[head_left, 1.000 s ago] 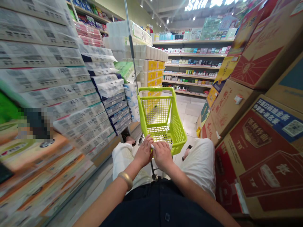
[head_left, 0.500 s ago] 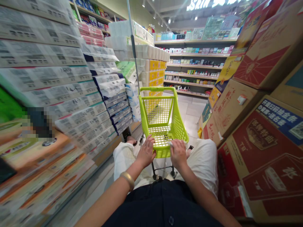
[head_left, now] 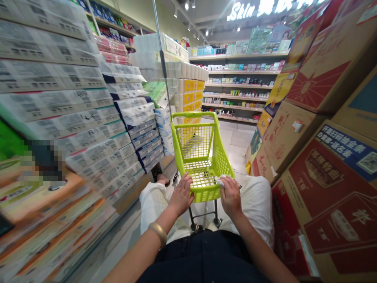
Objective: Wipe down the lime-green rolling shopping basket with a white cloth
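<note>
A small lime-green shopping cart (head_left: 206, 194) with a grid basket stands between my knees. My left hand (head_left: 182, 195) curls over the near left corner of its rim, thumb outside and fingers inside. At the near right corner, my right hand (head_left: 231, 196) presses a crumpled white wipe or tissue (head_left: 220, 180) against the rim; part of it is hidden under the fingers. A thin metal pole (head_left: 163, 65) rises from the cart's far left corner. No goods show in the basket.
Tall stacks of wrapped paper packs (head_left: 73, 96) line my left. Piled cartons (head_left: 332, 184) close in on the right. Beyond the cart, pale floor tiles (head_left: 232, 135) lead to shelves of small products (head_left: 238, 84).
My right hand has slid a little to the right along the rim with the white wipe. The left hand stays on its corner. My view has tilted slightly upward.
</note>
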